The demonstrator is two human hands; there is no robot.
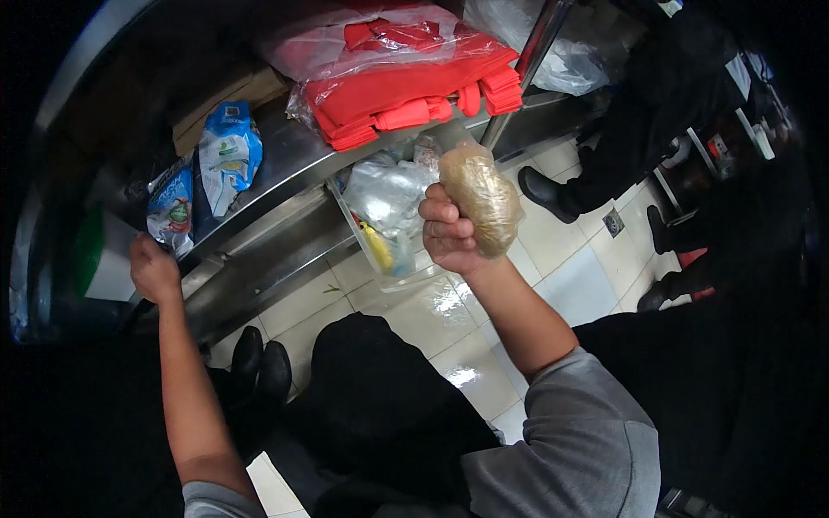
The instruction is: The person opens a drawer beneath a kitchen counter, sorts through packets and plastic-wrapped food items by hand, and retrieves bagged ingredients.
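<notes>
My right hand (449, 231) is closed around a clear plastic-wrapped bundle (484, 198) with tan contents, raised above the floor. At the left, my left hand (155, 269) has its fingers curled against the lower end of a blue and silver packet (171, 205) at the shelf edge; the fingertips are partly hidden. Beside that packet lies another blue and white packet (230, 154) on the metal shelf (285, 154).
Red folded bags (406, 86) in clear plastic lie on the shelf. Below is an open bin (414, 281) with plastic bags and something yellow. People in dark trousers and shoes (550, 194) stand at the right; a white container with green (110, 259) is at the left.
</notes>
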